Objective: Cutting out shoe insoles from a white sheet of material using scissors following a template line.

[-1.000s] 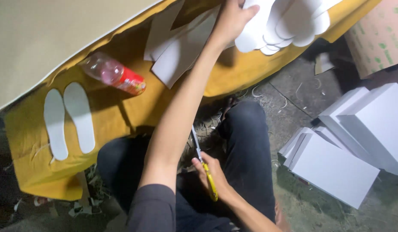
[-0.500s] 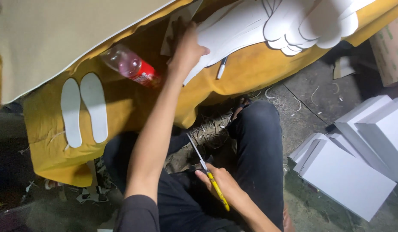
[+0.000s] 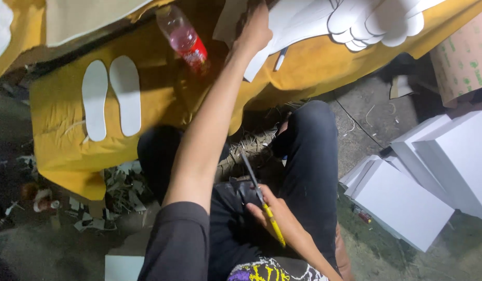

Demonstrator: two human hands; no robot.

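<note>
White sheets [image 3: 282,31] are spread on the yellow cloth [image 3: 163,99] at the top of the view, and the left hand [image 3: 254,28] is laid flat on their upper left part, fingers extended over the sheet surface; whether an edge is pinched cannot be told. Scissors [image 3: 259,195] with yellow handles are held in the right hand [image 3: 269,213] low in the lap, fingers curled closed around the handles, blades pointing up and away toward the cloth, well apart from the sheets. A stack of white insole cut-outs [image 3: 379,21] is seen just right of the sheets, fanned at their rounded ends. A clear plastic bottle [image 3: 183,36] with pink liquid and a red label lies tilted on the cloth, near the left hand. Two white insoles [image 3: 111,96] lie side by side further left. A brown roll with green print [image 3: 462,57] stands at the right edge; white rectangular boards [image 3: 433,177] are stacked below it on the floor. The left arm is stretched straight forward; the right forearm is bent in close over dark trousers [image 3: 308,171].
</note>
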